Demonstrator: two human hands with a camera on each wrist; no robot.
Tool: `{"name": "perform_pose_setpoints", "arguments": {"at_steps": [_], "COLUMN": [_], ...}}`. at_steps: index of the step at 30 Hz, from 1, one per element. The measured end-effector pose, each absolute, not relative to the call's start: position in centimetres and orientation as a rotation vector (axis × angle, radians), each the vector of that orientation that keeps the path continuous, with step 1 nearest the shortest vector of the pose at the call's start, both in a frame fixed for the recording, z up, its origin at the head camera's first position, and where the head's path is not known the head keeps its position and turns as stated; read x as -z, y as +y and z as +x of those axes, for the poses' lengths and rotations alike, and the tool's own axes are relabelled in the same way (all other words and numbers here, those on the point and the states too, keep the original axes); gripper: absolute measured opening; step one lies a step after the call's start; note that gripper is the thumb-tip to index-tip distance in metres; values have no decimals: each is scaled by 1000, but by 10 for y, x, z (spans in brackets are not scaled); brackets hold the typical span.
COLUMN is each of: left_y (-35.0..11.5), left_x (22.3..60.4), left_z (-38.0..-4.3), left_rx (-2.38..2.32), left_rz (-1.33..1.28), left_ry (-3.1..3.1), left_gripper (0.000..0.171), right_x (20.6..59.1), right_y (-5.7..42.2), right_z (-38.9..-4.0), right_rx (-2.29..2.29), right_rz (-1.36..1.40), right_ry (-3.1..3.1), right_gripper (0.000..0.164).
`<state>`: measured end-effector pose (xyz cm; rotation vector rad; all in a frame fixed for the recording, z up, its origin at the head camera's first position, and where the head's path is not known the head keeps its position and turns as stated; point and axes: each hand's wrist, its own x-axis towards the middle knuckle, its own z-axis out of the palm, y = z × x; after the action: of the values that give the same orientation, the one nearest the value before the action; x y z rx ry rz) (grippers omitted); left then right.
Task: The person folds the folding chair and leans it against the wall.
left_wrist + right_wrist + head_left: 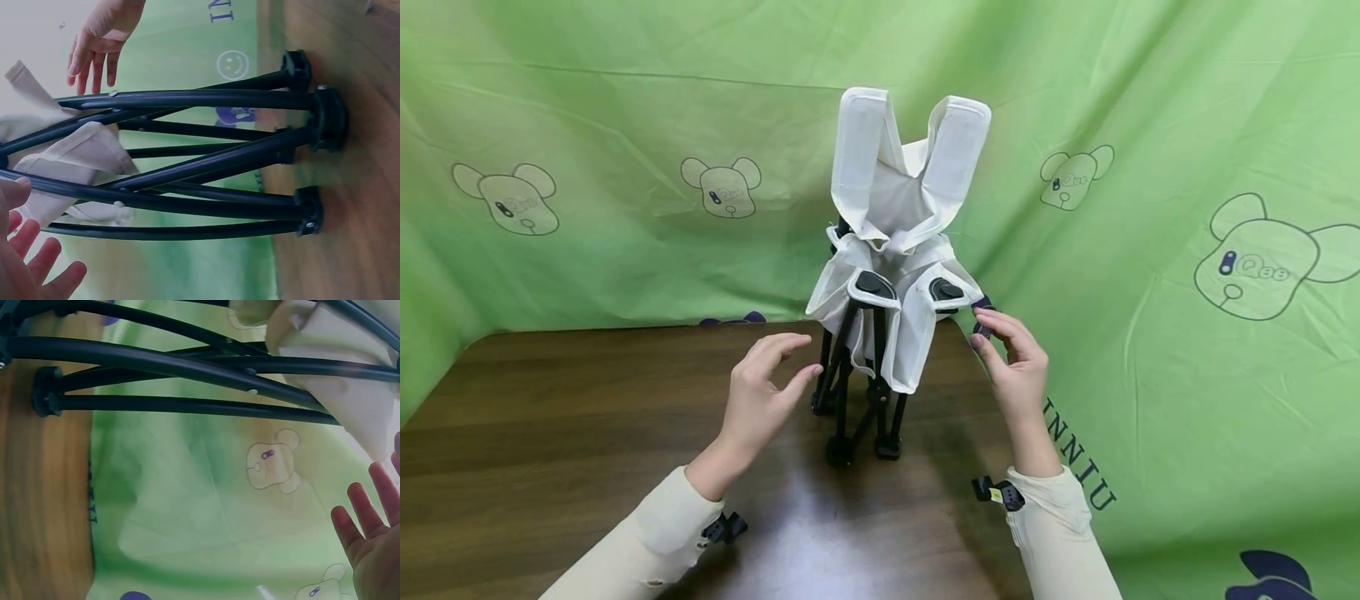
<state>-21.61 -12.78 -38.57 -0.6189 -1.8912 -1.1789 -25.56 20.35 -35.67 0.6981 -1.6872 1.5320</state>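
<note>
A folding camp chair (891,200) with white fabric and a black tube frame stands upright on the wooden table, folded narrow. Two padded flaps stick up at its top, and black plastic corner caps (874,286) face me. To its left is my left hand (760,392), thumb and fingers apart around nothing. On the other side my right hand (1018,367) hovers beside the fabric's lower right corner, its fingers loosely bent and holding nothing. Crossed black legs (206,203) fill the left wrist view. In the right wrist view, my right fingertips (379,472) are close to the hanging fabric (337,356).
Green cloth (587,250) printed with bear heads hangs behind the table and along its right side. The brown wooden tabletop (587,433) extends to the left and in front of the chair.
</note>
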Motion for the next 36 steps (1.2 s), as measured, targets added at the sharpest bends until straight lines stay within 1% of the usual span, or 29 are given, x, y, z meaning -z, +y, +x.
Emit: {"name": "perform_pose_setpoints", "arguments": {"at_steps": [7, 19, 25, 36], "left_y": [-128, -124, -123, -115], "left_x": [402, 420, 430, 445], "left_z": [-214, -208, -208, -211], "left_rx": [1227, 1362, 1512, 1665], "left_rz": [-595, -491, -436, -337], "left_ry": [-1933, -2057, -2105, -2158], "left_gripper": [35, 32, 28, 31], "right_x": [379, 395, 405, 427], "right_y": [211, 209, 209, 206], "right_z": [-267, -265, -265, -265], "right_rx": [-1545, -1642, -1654, -1742], "right_rz": [675, 612, 585, 606], "right_ry": [-1769, -1975, -2051, -2078], "right_gripper": [28, 28, 29, 31]}}
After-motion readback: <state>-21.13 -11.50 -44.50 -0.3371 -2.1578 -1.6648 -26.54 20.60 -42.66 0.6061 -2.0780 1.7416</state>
